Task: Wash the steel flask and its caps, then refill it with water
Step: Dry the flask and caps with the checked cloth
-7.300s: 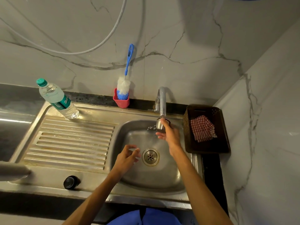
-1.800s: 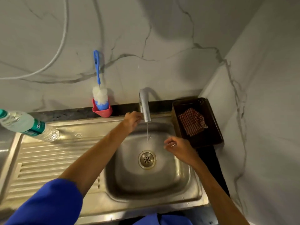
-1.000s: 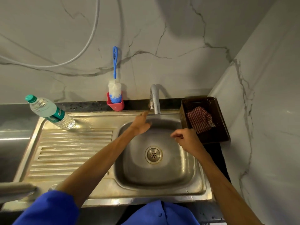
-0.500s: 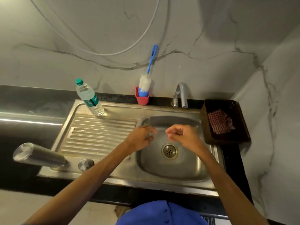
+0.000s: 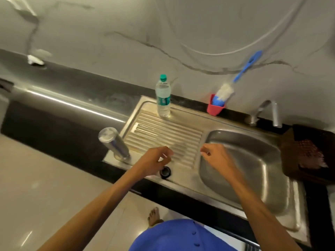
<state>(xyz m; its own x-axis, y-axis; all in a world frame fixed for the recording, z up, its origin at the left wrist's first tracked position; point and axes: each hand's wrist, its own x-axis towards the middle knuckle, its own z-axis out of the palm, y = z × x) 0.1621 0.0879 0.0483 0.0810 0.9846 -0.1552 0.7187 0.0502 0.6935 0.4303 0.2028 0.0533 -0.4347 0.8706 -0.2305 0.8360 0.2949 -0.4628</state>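
Steel flask (image 5: pixel 114 144) inverted on drainboard corner; left hand (image 5: pixel 155 163), right hand (image 5: pixel 215 156) grip nothing, fingers loose.

Ribbed drainboard (image 5: pixel 163 136) bare in its middle, steel flask (image 5: pixel 114 144) upright at its front left corner, plastic bottle (image 5: pixel 163 96) at the back edge, black cap (image 5: pixel 165 172) on the front rim just beside the left hand (image 5: pixel 154 163), sink basin (image 5: pixel 253 160) open beside the right hand (image 5: pixel 215 156)
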